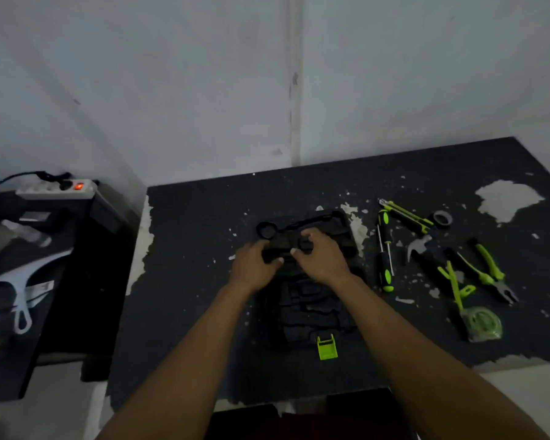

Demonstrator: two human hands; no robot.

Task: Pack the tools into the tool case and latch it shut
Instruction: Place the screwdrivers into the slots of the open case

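Lying open on the bench [204, 223], the tool case [311, 296] runs lengthwise away from the person, green latch [326, 347] nearest. The loose tools [438, 258] sit well to its right, closer to the right hand [323, 257]. Both it and the left hand [256, 268] curl half-closed on the case's far moulded half, holding no tool.

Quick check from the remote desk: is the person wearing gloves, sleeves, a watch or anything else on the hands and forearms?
Nothing is worn as far as the head view shows. The left hand and right hand are bare, with no gloves. No rings, watch or wristband can be made out, though the light is dim. Both forearms are uncovered right down to the bottom edge of the picture, so no sleeve cuff is in view.
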